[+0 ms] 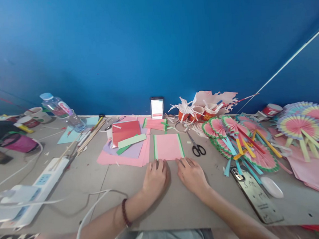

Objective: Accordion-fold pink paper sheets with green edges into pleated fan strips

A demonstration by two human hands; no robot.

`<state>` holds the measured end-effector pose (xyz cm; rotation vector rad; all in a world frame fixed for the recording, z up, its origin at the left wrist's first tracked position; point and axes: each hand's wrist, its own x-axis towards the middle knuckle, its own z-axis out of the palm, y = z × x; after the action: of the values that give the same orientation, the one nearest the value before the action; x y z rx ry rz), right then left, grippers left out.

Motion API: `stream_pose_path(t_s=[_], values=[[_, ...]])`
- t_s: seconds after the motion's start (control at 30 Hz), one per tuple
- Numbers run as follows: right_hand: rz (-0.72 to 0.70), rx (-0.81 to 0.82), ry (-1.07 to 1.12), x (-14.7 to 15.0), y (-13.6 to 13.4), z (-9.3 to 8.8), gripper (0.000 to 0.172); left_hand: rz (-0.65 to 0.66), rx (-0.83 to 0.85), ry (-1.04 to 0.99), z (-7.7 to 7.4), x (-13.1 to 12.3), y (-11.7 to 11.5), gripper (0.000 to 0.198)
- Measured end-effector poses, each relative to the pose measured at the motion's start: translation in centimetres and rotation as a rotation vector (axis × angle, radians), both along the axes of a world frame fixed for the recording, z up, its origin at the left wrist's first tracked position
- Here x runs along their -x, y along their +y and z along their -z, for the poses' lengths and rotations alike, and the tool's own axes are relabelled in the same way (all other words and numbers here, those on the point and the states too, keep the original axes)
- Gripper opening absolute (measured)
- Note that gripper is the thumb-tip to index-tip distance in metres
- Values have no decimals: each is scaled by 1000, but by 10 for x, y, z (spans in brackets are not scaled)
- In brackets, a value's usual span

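A pink sheet of paper with green strips along its left and right sides lies flat on the grey table in front of me. At its near left corner, my left hand has its fingers curled on the near edge. My right hand does the same at the near right corner, fingers bent and close together. The thumbs are mostly hidden. Just right of the sheet lie black-handled scissors. Behind it rests a pleated pink paper piece with green edges.
Coloured paper sheets lie to the left, with a power strip and a plastic bottle beyond. Several folded paper fans, a phone and a white mouse sit at right. A lit screen leans on the blue wall.
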<state>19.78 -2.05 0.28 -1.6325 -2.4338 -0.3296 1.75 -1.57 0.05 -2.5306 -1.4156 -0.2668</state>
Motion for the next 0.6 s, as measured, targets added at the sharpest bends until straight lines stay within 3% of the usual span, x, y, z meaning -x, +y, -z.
stream_pose_path(t_s=[0.27, 0.47, 0.6], values=[[-30, -92, 163, -9, 16, -2, 18, 116, 3, -99, 4, 15, 20, 23], [-235, -99, 326, -6, 13, 1, 18, 129, 7, -235, -1, 13, 24, 17], [-375, -3, 363, -1, 6, -2, 19, 107, 98, -303, -6, 16, 29, 13]])
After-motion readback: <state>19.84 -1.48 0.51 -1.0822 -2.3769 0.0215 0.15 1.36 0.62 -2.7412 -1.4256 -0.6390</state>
